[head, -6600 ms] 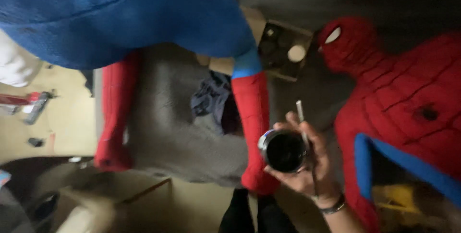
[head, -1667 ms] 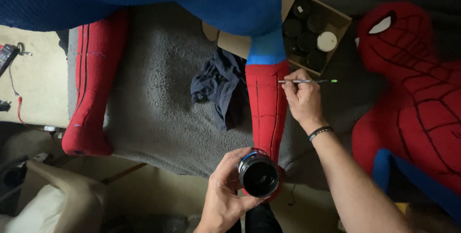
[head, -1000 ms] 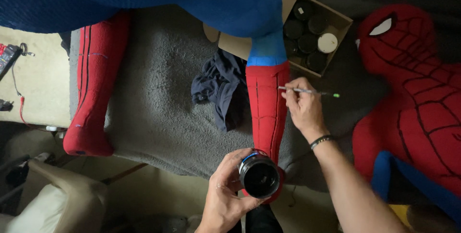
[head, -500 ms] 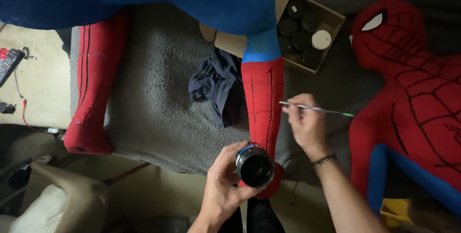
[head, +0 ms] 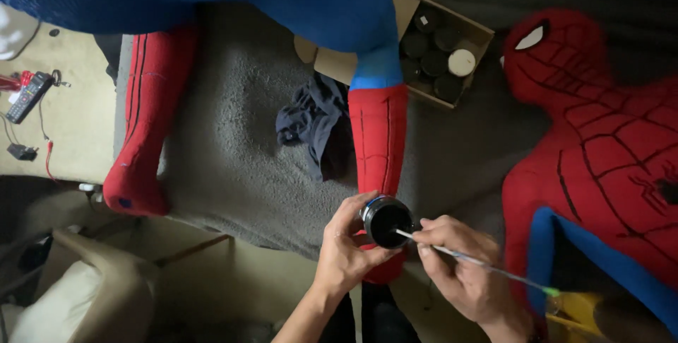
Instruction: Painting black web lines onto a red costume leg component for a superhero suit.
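Head view: cardboard box (head: 474, 39) and dark cloth (head: 314, 120) flank red boot (head: 378, 142).

Count from where I stand:
- 2 hands: left hand (head: 346, 258) and right hand (head: 462, 279), both at 6 o'clock.
- 1 open paint pot (head: 387, 221), 1 thin brush (head: 480, 264), same spot.
- 2 red stuffed legs: left leg (head: 145, 131) at 9 o'clock, right leg (head: 379, 145) at centre.
- 1 red masked plush figure (head: 600, 152) at 3 o'clock.
- 1 cardboard box (head: 424, 39) at 1 o'clock, at least 5 round lids visible inside: 4 dark, 1 white.
- 1 dark cloth (head: 314, 120) at centre.
- 1 grey blanket (head: 233, 145).
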